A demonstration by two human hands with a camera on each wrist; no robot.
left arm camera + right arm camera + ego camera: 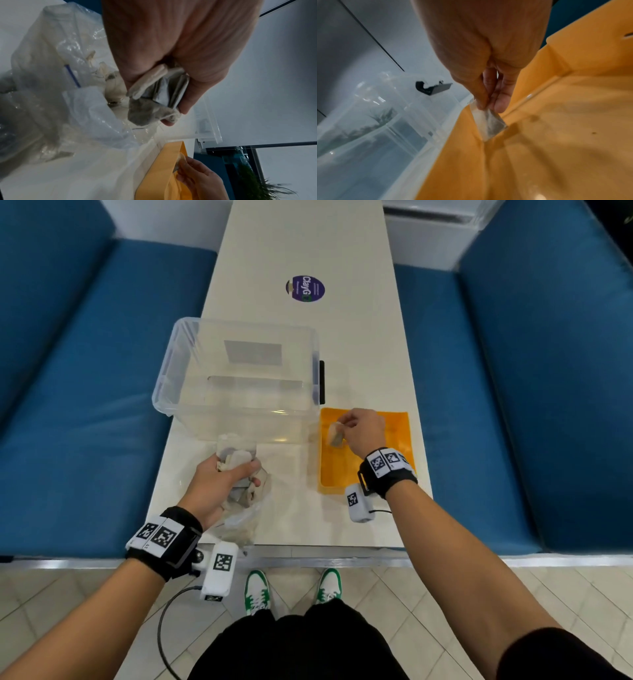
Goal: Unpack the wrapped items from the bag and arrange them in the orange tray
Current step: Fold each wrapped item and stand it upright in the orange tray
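Note:
My left hand [224,479] [171,67] grips a bunch of small wrapped sachets [234,458] [159,93] above a crumpled clear plastic bag [243,515] [72,94] lying at the table's near edge. More sachets show inside the bag. My right hand [359,433] [488,100] pinches one wrapped sachet [335,434] [489,124] by its top edge, hanging low over the far left part of the orange tray [399,433] [556,135]. The tray [171,159] floor looks bare in the right wrist view.
A large clear plastic box [239,378] [376,121] with a black latch stands just left of the tray, behind the bag. The white table [359,337] is narrow, with blue bench seats [85,405] on both sides. A round purple sticker [305,288] lies farther back.

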